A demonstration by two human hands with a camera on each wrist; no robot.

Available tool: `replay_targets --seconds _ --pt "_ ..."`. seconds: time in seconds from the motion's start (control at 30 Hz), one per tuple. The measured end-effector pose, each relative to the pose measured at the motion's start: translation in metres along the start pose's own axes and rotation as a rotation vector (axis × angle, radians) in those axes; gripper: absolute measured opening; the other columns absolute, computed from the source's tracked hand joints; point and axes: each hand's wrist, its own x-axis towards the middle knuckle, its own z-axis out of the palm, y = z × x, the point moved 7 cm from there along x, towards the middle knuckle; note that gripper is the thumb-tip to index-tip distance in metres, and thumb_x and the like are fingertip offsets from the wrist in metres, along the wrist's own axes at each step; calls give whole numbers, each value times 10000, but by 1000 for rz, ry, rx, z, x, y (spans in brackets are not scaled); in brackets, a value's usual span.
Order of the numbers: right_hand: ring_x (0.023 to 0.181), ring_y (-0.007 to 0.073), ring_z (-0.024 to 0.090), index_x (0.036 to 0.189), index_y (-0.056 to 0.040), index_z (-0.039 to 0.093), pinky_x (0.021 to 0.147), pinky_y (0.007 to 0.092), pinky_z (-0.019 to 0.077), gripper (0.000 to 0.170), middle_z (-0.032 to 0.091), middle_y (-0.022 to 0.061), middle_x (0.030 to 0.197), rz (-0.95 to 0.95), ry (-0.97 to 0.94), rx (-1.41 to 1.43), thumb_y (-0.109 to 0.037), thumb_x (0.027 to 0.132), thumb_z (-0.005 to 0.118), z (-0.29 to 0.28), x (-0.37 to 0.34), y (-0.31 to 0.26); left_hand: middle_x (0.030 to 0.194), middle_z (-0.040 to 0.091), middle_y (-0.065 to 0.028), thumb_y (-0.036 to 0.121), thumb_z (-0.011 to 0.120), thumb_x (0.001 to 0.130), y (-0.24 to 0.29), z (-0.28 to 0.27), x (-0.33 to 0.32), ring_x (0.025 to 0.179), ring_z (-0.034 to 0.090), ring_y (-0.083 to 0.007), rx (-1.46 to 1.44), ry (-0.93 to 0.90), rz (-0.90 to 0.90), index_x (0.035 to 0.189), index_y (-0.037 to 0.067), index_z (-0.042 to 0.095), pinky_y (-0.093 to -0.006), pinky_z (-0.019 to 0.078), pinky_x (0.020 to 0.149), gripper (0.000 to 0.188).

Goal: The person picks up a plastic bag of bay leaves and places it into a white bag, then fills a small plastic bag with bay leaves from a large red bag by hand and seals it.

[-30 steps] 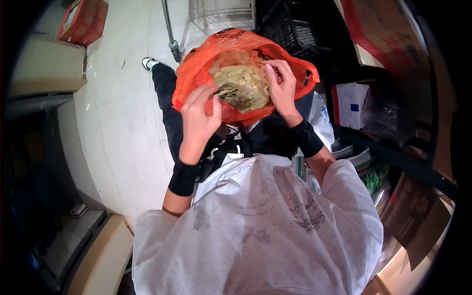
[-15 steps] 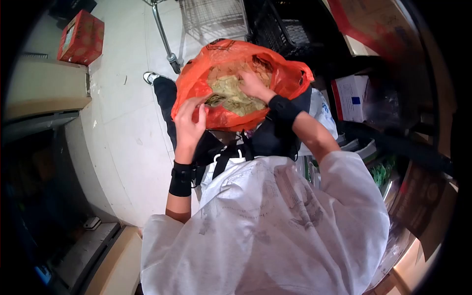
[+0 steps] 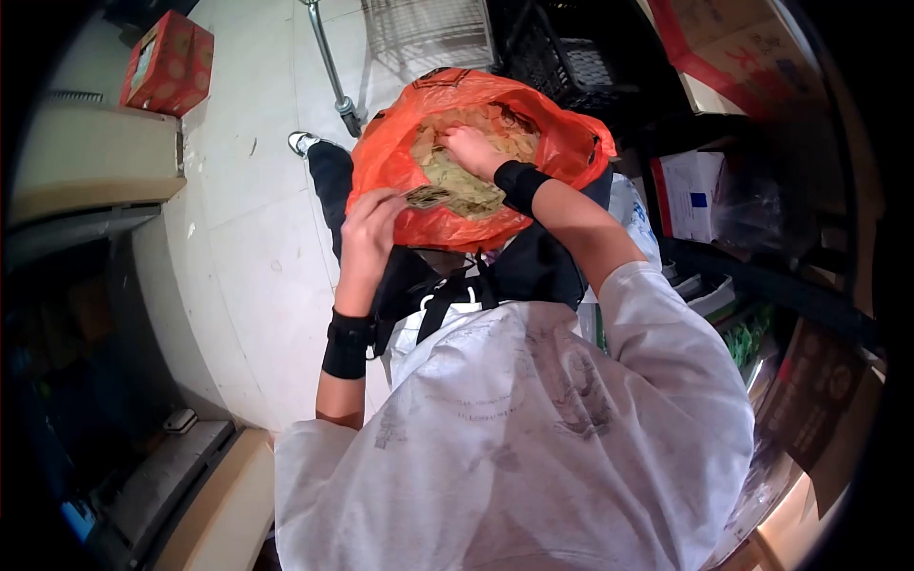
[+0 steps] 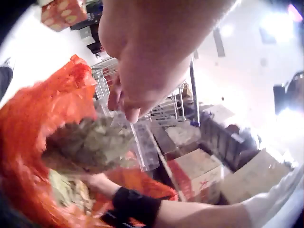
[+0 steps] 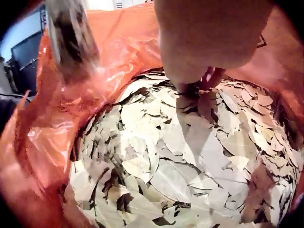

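Note:
A large orange plastic bag (image 3: 400,114) stands open between the person's legs, full of dry, pale green-brown leaves (image 3: 457,186). At its left rim the left hand (image 3: 369,233) pinches the edge of a small clear bag (image 3: 426,196); the left wrist view shows leaves inside this clear bag (image 4: 95,142), below the left hand (image 4: 152,66). Inside the orange bag, the right hand (image 3: 473,152) is on the leaves toward the far side. In the right wrist view the right hand (image 5: 209,42) has its fingers curled down at the leaves (image 5: 175,175), fingertips partly hidden.
Beyond the bag are a wire cart (image 3: 428,38) with a metal leg and a black crate (image 3: 571,71). Cardboard boxes (image 3: 743,48) and a white box (image 3: 687,195) line the right side. A red box (image 3: 171,67) sits at the upper left.
The right hand has gone from the bag's right side into the leaves, then farther left and away from the body. The left hand stays by the left rim with the clear bag.

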Motion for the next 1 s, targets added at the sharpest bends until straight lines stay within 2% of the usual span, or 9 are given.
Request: replay_targets --seconds 0.13,0.23,0.33,0.37,0.47,0.57,0.67,0.8,1.0 --pt "1025 402 704 1029 -37 763 917 512 560 169 736 183 973 58 -6 20 -155 961 663 -17 -11 11 1091 761 -146 -91 700 875 19 -3 -10 1023 735 -324 -44 18 2 1000 -29 774 -382 579 915 158" --pt "957 390 709 960 14 757 829 489 552 234 704 214 865 75 251 424 -213 972 704 -45 -20 14 1070 765 -141 -92 704 869 -12 21 -22 1015 741 -314 -35 -33 -60 999 -26 780 -382 582 911 164" --pt "918 421 685 1003 71 732 793 468 529 296 708 264 1001 250 180 549 -224 987 736 -73 -33 10 1094 769 -147 -55 735 871 -16 22 -24 1007 745 -320 -15 -10 -20 1033 -10 797 -385 585 907 180" --pt "870 368 680 1026 73 734 770 428 520 312 721 214 988 177 298 666 -233 976 772 -91 -40 0 1107 770 -149 -37 758 878 -16 21 -24 1004 747 -323 -44 -22 -90 1034 -7 798 -382 586 900 163" --pt "852 320 670 1059 59 746 774 414 525 275 710 150 972 133 407 945 -197 968 789 -145 -69 -45 1109 770 -145 -28 771 885 -18 21 -22 999 749 -324 -47 20 -91 1031 -8 797 -382 587 893 149" --pt "953 254 676 1044 28 767 848 342 515 182 701 100 1014 97 297 937 -134 964 782 -183 -91 -91 1116 767 -140 -34 767 888 -16 23 -21 1005 750 -324 -51 -3 -99 1041 -8 795 -382 588 894 158" --pt "988 254 679 1069 13 779 885 348 522 187 699 103 1046 -59 367 795 -137 957 785 -181 -99 -113 1124 762 -140 -36 763 893 -17 27 -18 1007 751 -320 -50 6 -67 1051 -4 794 -378 590 890 164" --pt "1027 280 676 1161 -37 786 913 378 531 250 686 115 1110 -119 343 633 -147 937 803 -173 -104 -120 1120 762 -141 -28 769 896 -17 26 -15 1007 750 -316 -50 11 -65 1046 -15 786 -373 590 886 151" --pt "1020 293 670 1108 -54 788 924 395 525 205 701 110 1055 26 416 775 -170 940 799 -192 -108 -104 1118 762 -141 -24 774 895 -15 26 -15 999 750 -315 -48 20 -54 1040 -25 783 -375 588 883 145"
